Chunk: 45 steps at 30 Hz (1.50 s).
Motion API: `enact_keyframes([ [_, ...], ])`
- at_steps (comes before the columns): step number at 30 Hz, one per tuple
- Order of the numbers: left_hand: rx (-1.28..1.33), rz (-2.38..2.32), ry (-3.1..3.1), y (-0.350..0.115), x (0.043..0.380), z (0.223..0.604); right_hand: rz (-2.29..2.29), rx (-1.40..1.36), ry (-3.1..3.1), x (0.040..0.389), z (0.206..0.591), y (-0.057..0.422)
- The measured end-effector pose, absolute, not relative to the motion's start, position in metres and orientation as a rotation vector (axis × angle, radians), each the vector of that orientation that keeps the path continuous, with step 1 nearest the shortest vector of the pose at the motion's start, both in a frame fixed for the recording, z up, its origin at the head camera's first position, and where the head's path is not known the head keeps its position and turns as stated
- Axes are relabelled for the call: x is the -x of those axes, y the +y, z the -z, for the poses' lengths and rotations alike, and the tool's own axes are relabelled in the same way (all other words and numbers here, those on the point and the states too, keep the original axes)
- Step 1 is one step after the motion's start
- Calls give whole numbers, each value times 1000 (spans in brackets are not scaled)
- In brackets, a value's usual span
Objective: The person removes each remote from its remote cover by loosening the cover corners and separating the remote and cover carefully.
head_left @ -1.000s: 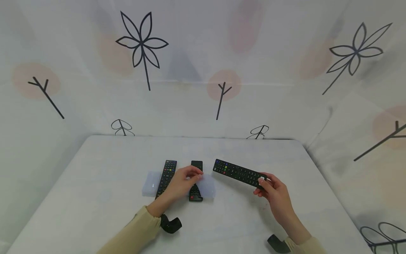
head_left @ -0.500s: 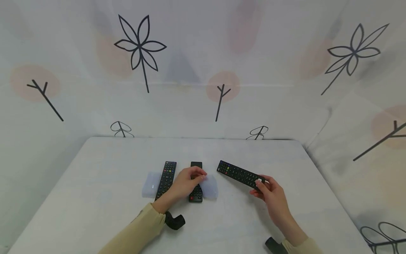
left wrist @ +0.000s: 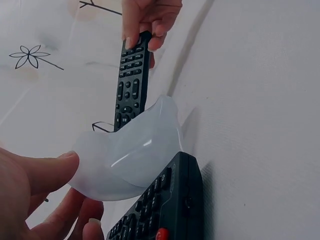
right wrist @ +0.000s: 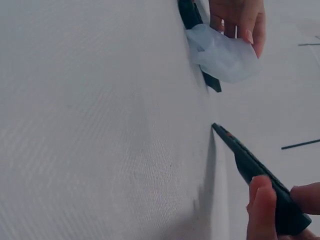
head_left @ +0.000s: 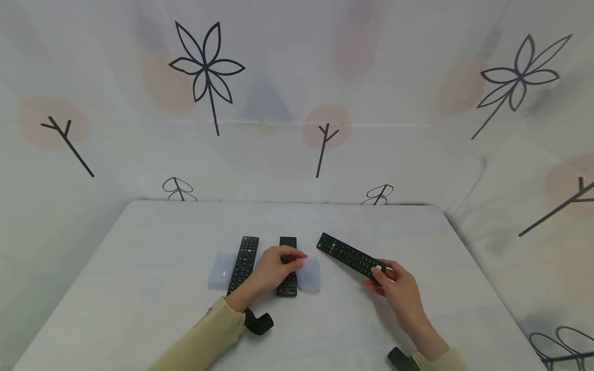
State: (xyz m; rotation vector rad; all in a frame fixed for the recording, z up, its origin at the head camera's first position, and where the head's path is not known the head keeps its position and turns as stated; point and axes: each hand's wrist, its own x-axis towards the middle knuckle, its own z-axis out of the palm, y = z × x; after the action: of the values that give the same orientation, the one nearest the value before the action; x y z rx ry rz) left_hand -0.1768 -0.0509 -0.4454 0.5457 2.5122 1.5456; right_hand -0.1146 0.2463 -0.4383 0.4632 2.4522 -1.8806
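Observation:
My right hand (head_left: pixel 402 292) grips the near end of a black remote control (head_left: pixel 345 252), thumb on top, its far end slanting left. In the right wrist view that remote (right wrist: pixel 255 167) is tilted, its far end down by the white surface. My left hand (head_left: pixel 274 265) pinches the edge of a piece of translucent plastic film (left wrist: pixel 137 160) between thumb and fingers. Beneath that hand a second remote (head_left: pixel 287 289) lies on the table, partly hidden. A third remote (head_left: pixel 243 263) lies to its left, its near end behind my left wrist.
Another patch of translucent film (head_left: pixel 220 272) shows left of the third remote; whether it joins the pinched piece is hidden. The white table (head_left: pixel 139 309) ends at a patterned cloth backdrop (head_left: pixel 278 103). Black wrist mounts (head_left: pixel 259 323) sit at both cuffs.
My left hand has shifted slightly right with the film's edge. My right hand has drifted a little left with the remote, which slants slightly more.

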Motion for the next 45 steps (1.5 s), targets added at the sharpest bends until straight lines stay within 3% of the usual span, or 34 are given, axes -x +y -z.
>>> enact_keyframes([
  [9, -576, -1589, 2604, -47, 176, 448, 1485, -469, 2691, 116, 443, 249],
  [45, -557, -1452, 2734, -44, 173, 440, 1707, -308, 2387, 117, 453, 229],
])
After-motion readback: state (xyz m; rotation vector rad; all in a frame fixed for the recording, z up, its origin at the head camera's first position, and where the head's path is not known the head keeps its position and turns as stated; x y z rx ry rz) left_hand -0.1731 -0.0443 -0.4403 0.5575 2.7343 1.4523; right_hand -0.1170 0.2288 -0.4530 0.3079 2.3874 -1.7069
